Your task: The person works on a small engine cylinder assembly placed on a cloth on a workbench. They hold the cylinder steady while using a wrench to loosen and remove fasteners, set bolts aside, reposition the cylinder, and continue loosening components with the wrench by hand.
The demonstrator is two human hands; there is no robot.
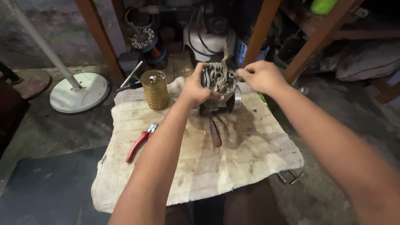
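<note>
Both hands are up on the greasy grey metal engine block with cooling fins (218, 85), which sits at the far middle of the stained cream towel (233, 162). Left hand (195, 89) is wrapped round its left side, gripping it; right hand (260, 76) has fingertips pinched closed on a small part at its top. Red-handled pliers (141, 141) lie left of the block, and an amber ribbed plastic jar (155, 89) stands just beyond them.

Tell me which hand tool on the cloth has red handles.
The pliers, lying left of the left hand's forearm. Their grips are red; the flat dark tool lying below the engine part is brownish, with no red grips.
</note>
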